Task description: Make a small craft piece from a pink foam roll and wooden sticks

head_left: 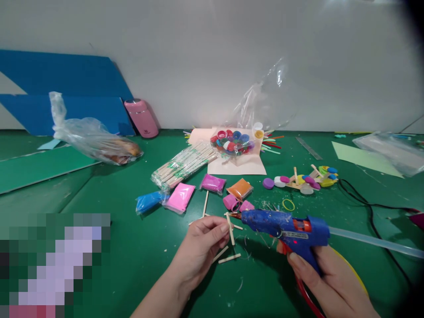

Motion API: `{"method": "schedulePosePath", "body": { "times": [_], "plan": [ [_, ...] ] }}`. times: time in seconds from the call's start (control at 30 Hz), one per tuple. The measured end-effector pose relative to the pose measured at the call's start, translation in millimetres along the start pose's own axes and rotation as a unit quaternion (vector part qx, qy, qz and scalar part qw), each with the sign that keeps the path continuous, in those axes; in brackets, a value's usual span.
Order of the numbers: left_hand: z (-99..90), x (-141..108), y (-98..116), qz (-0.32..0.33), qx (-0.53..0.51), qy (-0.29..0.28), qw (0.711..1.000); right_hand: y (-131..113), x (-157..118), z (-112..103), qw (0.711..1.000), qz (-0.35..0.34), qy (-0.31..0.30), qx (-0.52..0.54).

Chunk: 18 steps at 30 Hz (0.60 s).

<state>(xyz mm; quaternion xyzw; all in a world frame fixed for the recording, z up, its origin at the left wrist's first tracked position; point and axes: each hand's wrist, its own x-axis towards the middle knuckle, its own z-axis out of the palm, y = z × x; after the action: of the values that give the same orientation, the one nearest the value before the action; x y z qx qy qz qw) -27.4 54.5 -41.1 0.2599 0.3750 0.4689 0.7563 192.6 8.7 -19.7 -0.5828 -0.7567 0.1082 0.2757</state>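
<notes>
My right hand [326, 274] is wrapped round the handle of a blue glue gun [274, 224], with a finger at its orange trigger. A long clear glue stick [374, 242] sticks out of the gun's back. In a pinch, my left hand [207, 240] holds a short wooden stick [231, 229]; the gun's nozzle is at the stick's upper end. Whether the nozzle touches it I cannot tell. More cut sticks lie under and around my left hand, among them a loose piece [229, 258] in front. Thin glue strings lie on the table near the gun.
Clay packets, one of them pink [180, 198], lie beyond my hands beside bagged wooden sticks [185, 163]. Bottle caps fill a clear bag [233, 141]. A cap-and-stick construction [303, 181] lies right, near a black cable [369, 212]. A pink flask [142, 118] leans at the back.
</notes>
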Motion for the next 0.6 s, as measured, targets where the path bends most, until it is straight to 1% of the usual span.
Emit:
{"method": "schedulePosePath", "body": {
  "times": [0.13, 0.47, 0.6],
  "plan": [
    [0.7, -0.4, -0.1, -0.001, 0.000, 0.002, 1.000, -1.1, 2.3, -1.2, 1.000, -0.009, -0.001, 0.009],
    [0.3, 1.0, 0.9, 0.000, -0.002, 0.005, 1.000, 3.7, -5.5, -0.8, 1.000, 0.000, -0.017, 0.008],
    [0.5, -0.4, 0.7, -0.002, -0.002, 0.018, 1.000, 3.3, -5.6, -1.4, 1.000, 0.010, -0.026, 0.005]
  ]
}}
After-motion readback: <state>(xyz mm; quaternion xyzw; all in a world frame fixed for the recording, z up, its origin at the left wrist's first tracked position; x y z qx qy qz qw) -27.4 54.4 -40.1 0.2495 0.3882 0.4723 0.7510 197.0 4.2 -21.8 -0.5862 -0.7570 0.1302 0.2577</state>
